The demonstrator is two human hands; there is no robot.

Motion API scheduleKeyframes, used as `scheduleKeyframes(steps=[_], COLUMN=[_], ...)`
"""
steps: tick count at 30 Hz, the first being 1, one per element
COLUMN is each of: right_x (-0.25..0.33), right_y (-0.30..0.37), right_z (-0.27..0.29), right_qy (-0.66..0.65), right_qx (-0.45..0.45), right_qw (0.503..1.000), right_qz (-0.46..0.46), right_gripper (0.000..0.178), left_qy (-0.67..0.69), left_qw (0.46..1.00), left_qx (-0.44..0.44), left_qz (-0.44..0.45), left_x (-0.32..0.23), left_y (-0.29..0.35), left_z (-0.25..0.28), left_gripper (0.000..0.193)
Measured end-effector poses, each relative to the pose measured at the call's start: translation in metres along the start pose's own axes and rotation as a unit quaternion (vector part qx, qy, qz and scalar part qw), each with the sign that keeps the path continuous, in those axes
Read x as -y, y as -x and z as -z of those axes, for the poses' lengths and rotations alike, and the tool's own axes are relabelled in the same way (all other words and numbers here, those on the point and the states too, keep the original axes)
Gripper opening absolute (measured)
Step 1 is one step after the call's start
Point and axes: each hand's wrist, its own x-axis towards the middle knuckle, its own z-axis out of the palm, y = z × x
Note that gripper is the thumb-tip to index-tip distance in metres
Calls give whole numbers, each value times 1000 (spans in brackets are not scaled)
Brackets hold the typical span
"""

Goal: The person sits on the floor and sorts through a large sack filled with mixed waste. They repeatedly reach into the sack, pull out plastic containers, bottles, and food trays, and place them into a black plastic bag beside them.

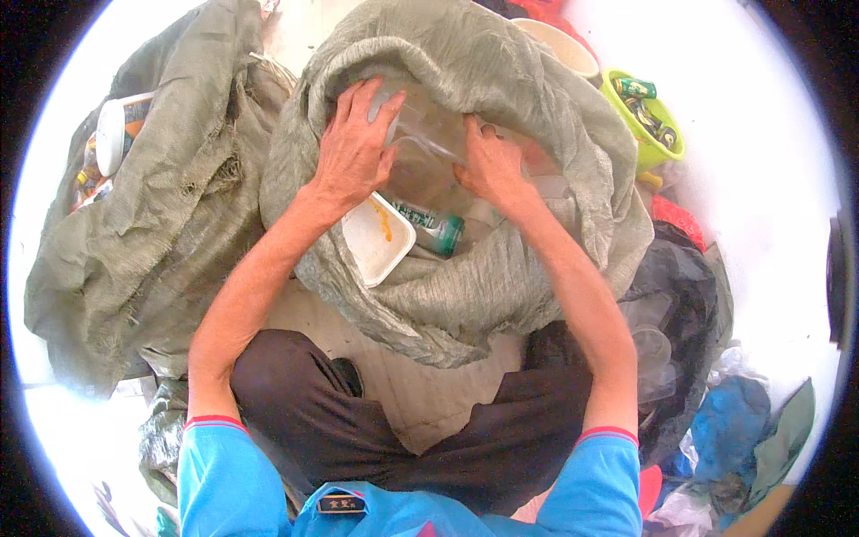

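Note:
A large grey-green woven sack (456, 313) stands wide-mouthed in front of me, and both hands reach inside it. My left hand (353, 152) has its fingers curved over the left end of a clear plastic container (420, 134). At the container's right end, my right hand (492, 161) has its fingers bent in against the edge; its fingertips are partly hidden. Below my left hand, a white plastic tray (378, 240) with an orange smear lies tilted against the sack's near side. A green can (437, 228) rests beside that tray. Deeper contents are blurred.
Another woven sack (170, 197) at the left holds a white tub (112, 136). At the right are a lime-green bucket (667, 148) of cans, a cream-coloured bucket (564, 46) and a black bag (680, 295) with clear plastic cups. Blue plastic (729, 425) lies at the lower right.

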Motion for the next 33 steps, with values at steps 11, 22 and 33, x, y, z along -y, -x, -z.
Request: scheduleKeyframes(steps=[11,22,33], right_x=[-17,-25,-30], right_y=[-20,-10,-16], right_z=[-22,10,28], right_qy=[-17,-72,-115], right_qx=[-74,-131,-199], right_qw=[997,987,965], right_qz=[-18,66,127], right_gripper=[71,61,55], left_qy=[24,-98,-142], left_qw=[999,994,989], left_qx=[29,-7,-7], left_qz=[0,-40,-29], left_x=[8,31,44], left_y=[-1,-33,-60], left_z=[-7,-5,-12], left_gripper=[76,67,39])
